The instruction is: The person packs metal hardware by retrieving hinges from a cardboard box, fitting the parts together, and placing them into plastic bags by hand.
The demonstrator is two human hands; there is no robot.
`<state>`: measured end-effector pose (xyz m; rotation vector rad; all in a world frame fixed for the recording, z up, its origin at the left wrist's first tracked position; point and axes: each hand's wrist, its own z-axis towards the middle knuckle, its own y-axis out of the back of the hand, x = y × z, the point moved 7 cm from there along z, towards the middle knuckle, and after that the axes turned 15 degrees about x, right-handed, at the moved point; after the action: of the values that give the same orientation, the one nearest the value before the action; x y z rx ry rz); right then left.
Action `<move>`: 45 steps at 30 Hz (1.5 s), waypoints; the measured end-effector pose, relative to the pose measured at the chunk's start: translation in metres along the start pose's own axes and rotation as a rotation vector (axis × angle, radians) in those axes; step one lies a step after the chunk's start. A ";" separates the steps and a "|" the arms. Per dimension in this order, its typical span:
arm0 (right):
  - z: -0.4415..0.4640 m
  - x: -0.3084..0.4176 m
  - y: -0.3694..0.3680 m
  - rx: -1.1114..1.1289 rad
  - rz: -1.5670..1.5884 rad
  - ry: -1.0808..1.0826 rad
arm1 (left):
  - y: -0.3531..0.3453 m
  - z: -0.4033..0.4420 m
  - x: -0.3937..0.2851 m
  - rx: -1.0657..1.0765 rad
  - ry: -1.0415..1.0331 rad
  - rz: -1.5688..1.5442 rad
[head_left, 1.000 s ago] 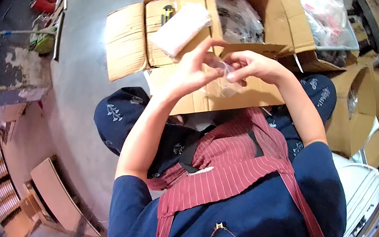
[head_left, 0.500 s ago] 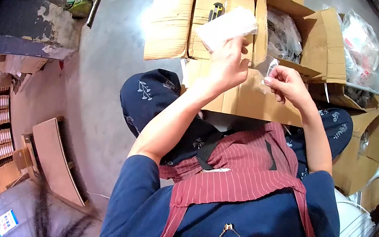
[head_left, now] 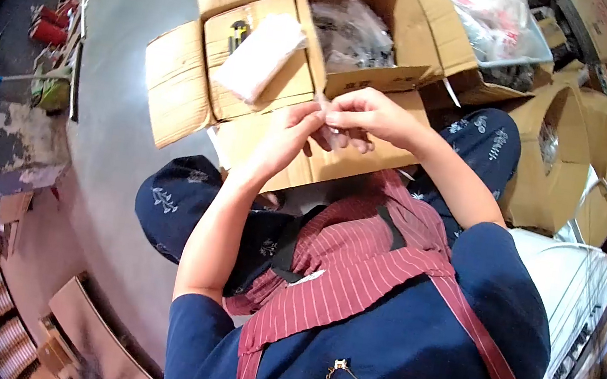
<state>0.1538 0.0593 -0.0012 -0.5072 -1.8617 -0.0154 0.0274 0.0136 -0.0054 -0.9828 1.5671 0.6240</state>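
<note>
My left hand (head_left: 288, 135) and my right hand (head_left: 377, 119) meet above the front flap of the cardboard boxes, fingertips pinched together. Between them is a small clear plastic bag (head_left: 335, 140), mostly covered by the fingers; whether anything is inside I cannot tell. Just beyond my left hand, a white packet (head_left: 262, 56) lies aslant on the closed box (head_left: 286, 94). Beside its upper left corner is a yellow and black utility knife (head_left: 238, 33). Farther to the right, an open carton (head_left: 420, 24) contains dark items wrapped in clear plastic (head_left: 350, 33).
A pale blue bin (head_left: 528, 54) with plastic bags (head_left: 491, 10) stands behind the carton on the right. Torn cardboard (head_left: 578, 166) and a white sack-like bundle (head_left: 557, 287) lie along my right side. A brown board (head_left: 98, 323) leans at the lower left.
My left hand has left the white packet, which now rests on the box, and has joined my right hand at the clear bag. The view has shifted, moving the boxes leftward.
</note>
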 end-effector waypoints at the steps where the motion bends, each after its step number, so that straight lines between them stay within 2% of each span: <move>1: 0.001 0.000 0.000 -0.027 -0.006 -0.009 | -0.003 0.001 -0.003 -0.020 -0.006 -0.010; 3: -0.002 0.008 0.007 -0.280 -0.313 0.007 | 0.000 0.001 0.000 -0.153 -0.028 0.082; 5: -0.014 0.035 0.008 -0.665 -1.169 0.337 | 0.011 -0.004 -0.007 -0.288 0.042 0.374; 6: -0.022 0.043 0.007 -0.756 -1.164 0.319 | 0.015 -0.009 -0.019 -0.354 0.080 0.550; 7: -0.026 0.047 0.005 -0.723 -1.205 0.241 | 0.016 -0.009 -0.020 -0.384 0.074 0.634; 9: -0.027 0.058 -0.013 -0.748 -1.301 0.487 | 0.019 -0.012 -0.022 -0.450 0.063 0.798; 12: -0.015 0.050 -0.041 -0.459 -1.636 0.570 | 0.000 -0.011 -0.031 -0.379 0.017 0.974; 13: -0.011 0.045 -0.038 -0.464 -1.627 0.511 | -0.003 -0.010 -0.031 -0.345 0.016 0.982; 16: -0.001 0.036 -0.029 -0.518 -1.678 0.331 | 0.006 -0.013 -0.021 -0.439 0.012 0.937; 19: 0.009 0.029 -0.029 -0.641 -1.627 0.256 | 0.014 -0.014 -0.018 -0.512 0.083 0.888; 20: 0.014 0.027 -0.031 -0.608 -1.614 0.238 | 0.011 -0.014 -0.020 -0.513 0.055 0.962; 23: 0.020 0.037 -0.024 -0.484 -1.498 0.420 | 0.019 -0.014 -0.015 -0.549 0.140 0.985; 25: 0.014 0.064 0.009 -0.441 -1.276 0.584 | 0.041 -0.018 -0.014 -0.633 0.303 1.085; 26: 0.014 0.065 0.051 -0.518 -0.967 0.594 | 0.054 -0.022 -0.016 -0.668 0.277 1.131; 27: 0.021 0.052 0.095 -0.601 -0.696 0.259 | 0.068 -0.026 -0.014 -0.693 0.290 1.134; 28: 0.016 0.065 0.117 -0.616 -0.957 0.154 | 0.077 -0.031 -0.015 -0.724 0.294 1.113; 29: 0.027 0.045 0.160 -0.552 -1.218 -0.009 | 0.083 -0.035 -0.018 -0.754 0.294 1.096; 30: 0.029 0.018 0.177 -0.398 -1.369 -0.403 | 0.088 -0.038 -0.020 -0.768 0.277 1.078; 31: 0.023 -0.015 0.175 -0.221 -1.148 -0.775 | 0.089 -0.039 -0.024 -0.775 0.279 1.083; 32: 0.014 -0.031 0.156 -0.052 -1.175 -0.803 | 0.087 -0.041 -0.027 -0.780 0.284 1.083; 33: 0.007 -0.034 0.129 -0.050 -1.034 -0.903 | 0.085 -0.043 -0.028 -0.782 0.293 1.077; 35: 0.004 -0.053 0.150 -0.197 -0.785 -0.781 | 0.079 -0.044 -0.033 -0.785 0.285 1.131; 37: -0.006 -0.094 0.197 -0.425 -0.175 -0.504 | 0.072 -0.041 -0.032 -0.784 0.266 1.172; 38: -0.008 -0.111 0.223 -0.538 -0.334 -0.493 | 0.072 -0.039 -0.033 -0.791 0.253 1.188; 39: 0.002 -0.112 0.229 -0.512 -0.728 -0.514 | 0.071 -0.038 -0.034 -0.795 0.244 1.207; 41: 0.025 -0.097 0.192 -0.460 -1.086 -0.391 | 0.069 -0.035 -0.038 -0.836 0.130 1.206; 42: 0.029 -0.092 0.179 -0.534 -1.182 -0.524 | 0.069 -0.033 -0.041 -0.853 0.084 1.198; 43: 0.034 -0.097 0.183 -0.604 -1.243 -0.516 | 0.069 -0.033 -0.044 -0.874 0.040 1.185; 45: 0.041 -0.087 0.186 -0.702 -1.373 -0.426 | 0.071 -0.033 -0.050 -0.875 0.140 1.094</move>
<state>0.2042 0.2092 -0.1381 0.4454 -2.2469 -1.5978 -0.0489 0.0361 0.0424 -0.6736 1.9288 2.1622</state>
